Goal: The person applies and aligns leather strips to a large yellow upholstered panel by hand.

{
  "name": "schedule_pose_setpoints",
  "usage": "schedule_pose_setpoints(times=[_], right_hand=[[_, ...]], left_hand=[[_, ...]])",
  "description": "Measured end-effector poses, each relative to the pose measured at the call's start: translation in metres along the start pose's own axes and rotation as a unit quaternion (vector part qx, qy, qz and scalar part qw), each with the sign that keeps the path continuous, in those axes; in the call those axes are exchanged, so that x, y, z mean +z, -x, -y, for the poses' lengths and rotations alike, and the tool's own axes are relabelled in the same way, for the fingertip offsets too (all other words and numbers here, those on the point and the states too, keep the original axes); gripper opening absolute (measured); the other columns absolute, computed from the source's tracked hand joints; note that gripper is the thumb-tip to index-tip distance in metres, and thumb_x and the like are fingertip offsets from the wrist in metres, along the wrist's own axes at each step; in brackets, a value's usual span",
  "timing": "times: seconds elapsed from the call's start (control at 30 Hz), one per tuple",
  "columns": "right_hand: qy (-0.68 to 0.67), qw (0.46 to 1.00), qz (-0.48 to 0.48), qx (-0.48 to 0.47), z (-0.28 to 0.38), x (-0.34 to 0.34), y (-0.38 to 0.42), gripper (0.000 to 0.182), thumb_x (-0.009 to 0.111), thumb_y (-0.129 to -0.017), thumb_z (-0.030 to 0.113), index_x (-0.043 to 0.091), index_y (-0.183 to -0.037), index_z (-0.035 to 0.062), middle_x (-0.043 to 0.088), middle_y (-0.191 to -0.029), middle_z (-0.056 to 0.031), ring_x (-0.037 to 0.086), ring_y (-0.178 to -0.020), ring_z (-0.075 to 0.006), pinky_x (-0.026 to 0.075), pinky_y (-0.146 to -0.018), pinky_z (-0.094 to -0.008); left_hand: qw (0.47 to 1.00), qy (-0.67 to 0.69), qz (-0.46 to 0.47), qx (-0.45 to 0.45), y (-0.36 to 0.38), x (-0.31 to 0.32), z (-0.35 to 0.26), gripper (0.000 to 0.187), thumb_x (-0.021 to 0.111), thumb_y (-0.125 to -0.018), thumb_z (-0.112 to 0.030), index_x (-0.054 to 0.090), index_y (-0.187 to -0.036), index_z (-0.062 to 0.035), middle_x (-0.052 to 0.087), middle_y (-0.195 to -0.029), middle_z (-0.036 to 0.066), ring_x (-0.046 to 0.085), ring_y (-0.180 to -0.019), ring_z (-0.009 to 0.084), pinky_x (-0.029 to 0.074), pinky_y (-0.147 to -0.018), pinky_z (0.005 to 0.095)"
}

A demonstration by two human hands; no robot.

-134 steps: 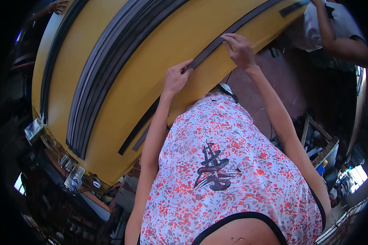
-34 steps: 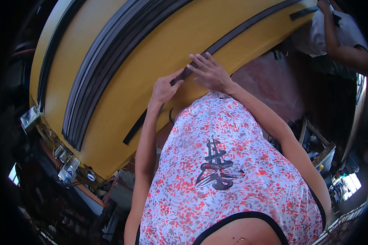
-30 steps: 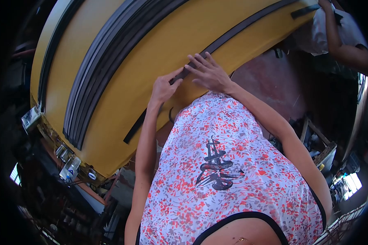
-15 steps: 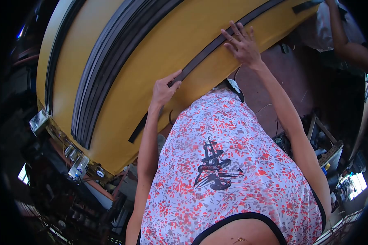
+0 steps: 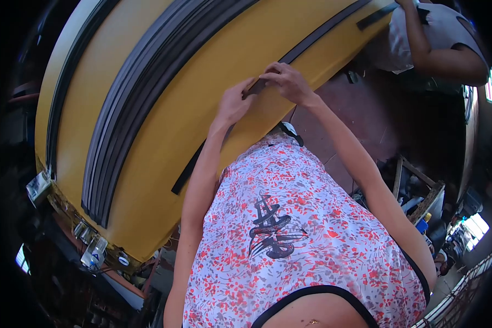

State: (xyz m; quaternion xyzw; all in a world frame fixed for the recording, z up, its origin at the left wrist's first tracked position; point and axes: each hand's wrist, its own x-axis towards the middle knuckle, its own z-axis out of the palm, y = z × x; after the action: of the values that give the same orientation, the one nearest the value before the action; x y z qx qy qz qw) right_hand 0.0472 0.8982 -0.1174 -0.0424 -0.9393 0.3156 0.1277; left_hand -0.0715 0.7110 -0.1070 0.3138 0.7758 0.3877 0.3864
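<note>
A long, flat dark strip (image 5: 325, 33), like belt leather, lies across the yellow tabletop (image 5: 202, 98). Both of my hands are on it close together near the table's edge. The fingers of my left hand (image 5: 235, 104) pinch the strip near its lower part. Beside it, my right hand (image 5: 288, 83) has bent fingers closed on the same strip. Nearer my body, a black strip piece (image 5: 188, 172) shows beyond my left forearm; whether it joins the held strip is hidden.
A thick row of dark strips (image 5: 120, 126) curves along the tabletop, with another black strip (image 5: 65, 82) farther left. At the upper right a co-worker (image 5: 443, 44) leans by a short dark strip (image 5: 374, 17). Clear plastic containers (image 5: 94, 254) hang by the table's end.
My right hand has moved down and left along the strip, from spread flat to closed beside my left hand. My left hand has shifted slightly up and right. The view has shifted.
</note>
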Motion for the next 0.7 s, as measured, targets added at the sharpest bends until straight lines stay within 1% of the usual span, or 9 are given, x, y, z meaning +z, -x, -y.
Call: schedule_pose_setpoints(times=[0.03, 0.07, 0.1, 0.13, 0.2, 0.33, 0.53, 0.6, 0.7], right_hand=[[0.0, 1.0, 0.015, 0.0, -0.002, 0.0, 0.0, 0.026, 0.07, -0.08, 0.008, 0.072, -0.107, 0.011, 0.065, -0.106, -0.0065, 0.062, -0.1, -0.0274, 0.051, -0.086, -0.0376], [-0.002, 1.0, 0.029, 0.001, -0.004, -0.002, 0.001, 0.029, 0.071, -0.079, 0.006, 0.072, -0.108, 0.0099, 0.065, -0.105, -0.0086, 0.062, -0.1, -0.0274, 0.052, -0.086, -0.0375], [0.002, 1.0, 0.029, 0.002, -0.007, -0.004, 0.002, 0.029, 0.071, -0.079, 0.006, 0.072, -0.108, 0.0099, 0.065, -0.105, -0.0086, 0.062, -0.1, -0.0274, 0.052, -0.086, -0.0375], [-0.002, 1.0, 0.029, -0.006, -0.01, -0.005, 0.001, 0.029, 0.071, -0.079, 0.006, 0.072, -0.107, 0.0098, 0.065, -0.105, -0.0083, 0.062, -0.099, -0.0273, 0.052, -0.085, -0.0372], [-0.013, 0.999, 0.029, -0.018, -0.012, -0.002, 0.0, 0.029, 0.072, -0.079, 0.006, 0.073, -0.107, 0.0098, 0.065, -0.104, -0.0081, 0.062, -0.098, -0.0272, 0.052, -0.085, -0.0368], [-0.03, 0.999, 0.035, -0.015, -0.017, -0.008, -0.002, 0.025, 0.073, -0.078, 0.007, 0.074, -0.104, 0.0101, 0.065, -0.103, -0.0061, 0.062, -0.098, -0.0261, 0.051, -0.084, -0.0369], [-0.011, 0.999, 0.044, -0.003, -0.019, -0.013, -0.004, 0.023, 0.072, -0.079, 0.007, 0.074, -0.102, 0.0107, 0.064, -0.101, -0.0055, 0.062, -0.098, -0.0256, 0.051, -0.084, -0.0375], [-0.008, 0.999, 0.046, 0.003, -0.018, -0.014, -0.004, 0.024, 0.071, -0.079, 0.006, 0.074, -0.102, 0.0109, 0.064, -0.101, -0.0057, 0.062, -0.098, -0.0258, 0.051, -0.085, -0.0376], [0.019, 0.998, 0.056, -0.003, -0.015, -0.016, -0.004, 0.024, 0.07, -0.08, 0.007, 0.074, -0.104, 0.0117, 0.063, -0.102, -0.0056, 0.061, -0.099, -0.0263, 0.049, -0.087, -0.0386]], left_hand=[[1.0, 0.002, 0.001, 0.006, 0.007, -0.007, -0.003, 0.051, 0.071, -0.085, -0.012, 0.06, -0.134, -0.0058, 0.065, -0.086, 0.008, 0.063, -0.065, 0.0135, 0.052, -0.063, 0.0284], [0.998, 0.043, 0.028, -0.036, 0.018, -0.017, -0.004, 0.051, 0.071, -0.086, -0.012, 0.059, -0.135, -0.0053, 0.062, -0.084, 0.006, 0.061, -0.063, 0.0126, 0.051, -0.06, 0.0277], [0.992, 0.084, 0.055, -0.079, 0.028, -0.026, -0.005, 0.051, 0.071, -0.087, -0.011, 0.058, -0.136, -0.0047, 0.06, -0.083, 0.005, 0.06, -0.06, 0.0117, 0.05, -0.058, 0.0269], [0.992, 0.084, 0.055, -0.079, 0.038, -0.034, -0.007, 0.051, 0.071, -0.087, -0.011, 0.058, -0.136, -0.0047, 0.06, -0.083, 0.005, 0.06, -0.06, 0.0117, 0.05, -0.058, 0.0269], [0.984, 0.088, 0.081, -0.132, 0.062, -0.051, -0.005, 0.05, 0.072, -0.088, -0.01, 0.059, -0.136, -0.0057, 0.059, -0.081, 0.003, 0.057, -0.057, 0.0084, 0.047, -0.054, 0.0234], [0.981, 0.111, 0.075, -0.144, 0.093, -0.06, 0.023, 0.047, 0.072, -0.087, -0.012, 0.061, -0.133, -0.0047, 0.059, -0.078, 0.003, 0.056, -0.054, 0.009, 0.046, -0.052, 0.0252], [0.994, 0.054, 0.029, -0.095, 0.105, -0.049, 0.041, 0.044, 0.072, -0.087, -0.009, 0.065, -0.13, -0.009, 0.058, -0.082, 0.001, 0.052, -0.054, 0.0053, 0.043, -0.049, 0.0222], [0.999, 0.022, -0.003, -0.039, 0.104, -0.044, 0.045, 0.044, 0.073, -0.085, -0.009, 0.066, -0.129, -0.0119, 0.061, -0.085, 0.003, 0.052, -0.053, 0.0061, 0.043, -0.05, 0.0238], [1.0, -0.012, -0.001, -0.027, 0.101, -0.044, 0.05, 0.046, 0.073, -0.084, -0.009, 0.066, -0.129, -0.0131, 0.063, -0.086, 0.006, 0.052, -0.053, 0.0077, 0.044, -0.051, 0.0257]])
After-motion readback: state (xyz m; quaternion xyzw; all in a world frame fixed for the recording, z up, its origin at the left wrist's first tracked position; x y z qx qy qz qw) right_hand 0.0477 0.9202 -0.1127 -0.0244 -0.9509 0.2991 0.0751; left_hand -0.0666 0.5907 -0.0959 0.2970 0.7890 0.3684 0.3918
